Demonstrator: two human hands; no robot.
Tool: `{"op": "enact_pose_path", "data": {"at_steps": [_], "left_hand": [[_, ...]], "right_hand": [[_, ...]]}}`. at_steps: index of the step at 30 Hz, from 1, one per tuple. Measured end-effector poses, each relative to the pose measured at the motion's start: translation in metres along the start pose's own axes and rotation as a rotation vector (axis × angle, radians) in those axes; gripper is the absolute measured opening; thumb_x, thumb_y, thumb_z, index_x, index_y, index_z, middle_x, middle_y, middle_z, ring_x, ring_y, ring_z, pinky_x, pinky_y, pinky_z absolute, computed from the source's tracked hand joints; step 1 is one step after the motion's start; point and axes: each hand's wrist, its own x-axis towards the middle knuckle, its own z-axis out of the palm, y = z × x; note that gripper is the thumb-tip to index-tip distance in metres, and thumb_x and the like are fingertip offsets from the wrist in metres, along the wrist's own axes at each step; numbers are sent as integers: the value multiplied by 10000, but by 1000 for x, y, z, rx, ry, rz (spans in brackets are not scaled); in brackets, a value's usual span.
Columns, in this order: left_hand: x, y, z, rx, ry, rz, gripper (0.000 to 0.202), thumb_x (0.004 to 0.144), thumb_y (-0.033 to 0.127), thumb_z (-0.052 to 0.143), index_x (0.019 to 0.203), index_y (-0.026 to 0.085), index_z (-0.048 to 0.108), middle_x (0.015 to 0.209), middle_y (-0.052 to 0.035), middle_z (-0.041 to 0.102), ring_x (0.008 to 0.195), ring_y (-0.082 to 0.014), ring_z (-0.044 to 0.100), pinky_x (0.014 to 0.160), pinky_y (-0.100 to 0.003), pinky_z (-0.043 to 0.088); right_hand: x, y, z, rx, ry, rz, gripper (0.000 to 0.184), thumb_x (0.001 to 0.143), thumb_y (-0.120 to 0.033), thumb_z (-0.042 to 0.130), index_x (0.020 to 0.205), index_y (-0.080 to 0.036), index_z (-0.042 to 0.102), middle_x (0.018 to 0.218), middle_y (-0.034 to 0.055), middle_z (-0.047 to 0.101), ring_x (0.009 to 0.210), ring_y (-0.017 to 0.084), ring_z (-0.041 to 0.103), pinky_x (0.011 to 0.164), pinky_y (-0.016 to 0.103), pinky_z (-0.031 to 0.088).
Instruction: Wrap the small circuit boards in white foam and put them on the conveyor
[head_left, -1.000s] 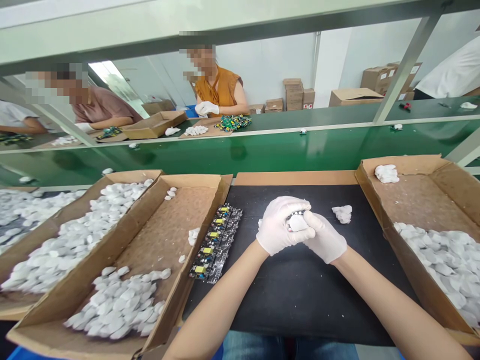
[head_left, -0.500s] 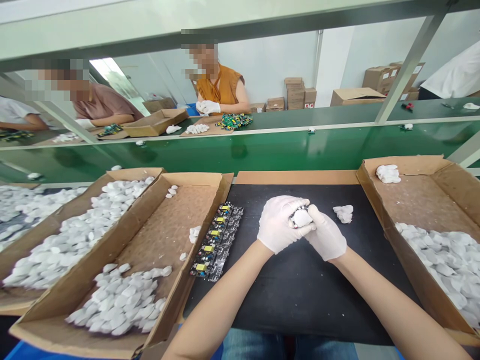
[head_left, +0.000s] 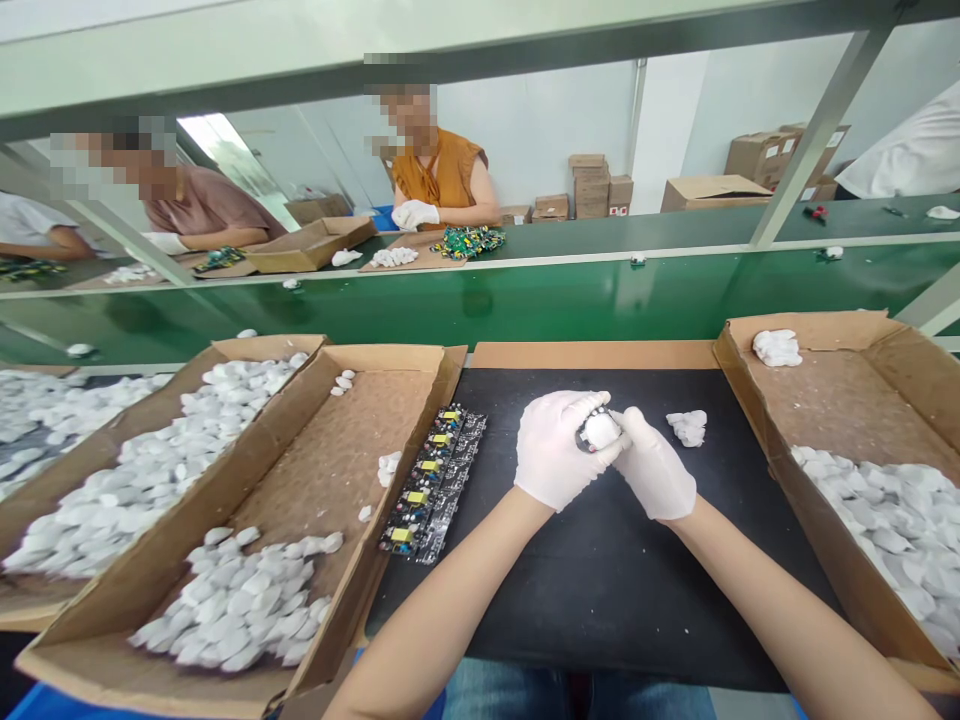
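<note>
Over the black mat (head_left: 570, 580), my left hand (head_left: 555, 450), in a white glove, is closed around a small dark circuit board with a white rounded piece (head_left: 600, 430) on top. My gloved right hand (head_left: 654, 465) meets it from the right, its thumb and fingertips pinching at the board's edge. Parts of the right fingers are hidden behind the board and the other hand. To the left lies a panel of joined circuit boards (head_left: 433, 485) with yellow components. A little clump of white pieces (head_left: 687, 428) rests on the mat right of my hands.
Cardboard trays with white padded pieces flank the mat: one on the right (head_left: 911, 365), one close on the left (head_left: 375, 395), another farther left (head_left: 191, 392). Beyond runs a green conveyor belt (head_left: 525, 295) with small white items. Co-workers (head_left: 442, 180) sit across it, under a metal frame.
The board with its white piece has turned slightly in my left hand, showing more dark edge. My right thumb has shifted a little. Small items on the green belt have moved right.
</note>
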Motion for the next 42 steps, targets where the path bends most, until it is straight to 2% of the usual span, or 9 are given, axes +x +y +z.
{"op": "enact_pose_path", "data": {"at_steps": [3,7,13,17,21,26,29,37,42], "left_hand": [[0,-2,-2,65,14,38,306,648,282,678,940,190,672,896,-55,722,840,-224,665,778,-360,519],[0,-5,-3,141,-30,51,334,636,264,667,962,193,671,921,-63,722,856,-249,665,772,-387,508],[0,-3,-1,125,2,38,317,639,262,659,949,198,672,914,-55,727,851,-233,670,784,-366,510],[2,0,-2,152,25,99,269,674,256,627,928,177,671,885,-57,731,817,-224,677,734,-346,513],[1,2,-4,195,34,179,285,668,237,611,938,163,666,901,-62,732,822,-227,679,722,-345,501],[-2,4,-3,216,55,171,298,658,263,626,934,163,670,850,-54,734,786,-224,680,707,-342,488],[-2,4,-2,223,61,174,285,675,274,623,933,166,673,837,-49,734,778,-214,680,699,-328,486],[-3,4,-2,224,46,182,296,692,282,607,949,153,672,847,-66,731,786,-218,676,692,-332,486],[-5,4,1,213,23,135,302,670,264,627,950,165,678,847,-54,730,781,-216,672,689,-330,491]], "right_hand": [[1,-8,-2,-118,50,-87,376,797,-508,534,879,-158,643,855,63,644,831,211,564,777,340,429],[1,-13,-1,-234,99,-99,295,792,-435,552,789,-146,612,735,37,611,682,161,518,682,302,416],[2,-1,-3,-149,107,-74,301,797,-430,562,835,-136,616,741,36,601,707,164,520,693,305,407],[2,1,-2,-27,62,-113,291,801,-444,542,828,-159,596,790,36,603,749,175,523,688,303,406],[-1,-2,2,-154,130,-122,288,784,-442,572,685,-175,533,681,-4,529,672,153,468,645,287,381],[-4,1,1,-21,55,-160,230,842,-381,527,752,-172,560,737,11,545,720,159,485,688,293,399],[-3,5,0,35,53,-176,214,849,-361,514,761,-174,569,755,20,554,736,167,491,696,298,402],[-6,-4,4,-132,130,-144,278,831,-422,527,708,-173,549,667,-6,504,657,145,459,660,287,392],[-4,5,2,-35,125,-156,275,842,-421,523,725,-176,566,720,14,541,699,153,474,656,286,400]]}}
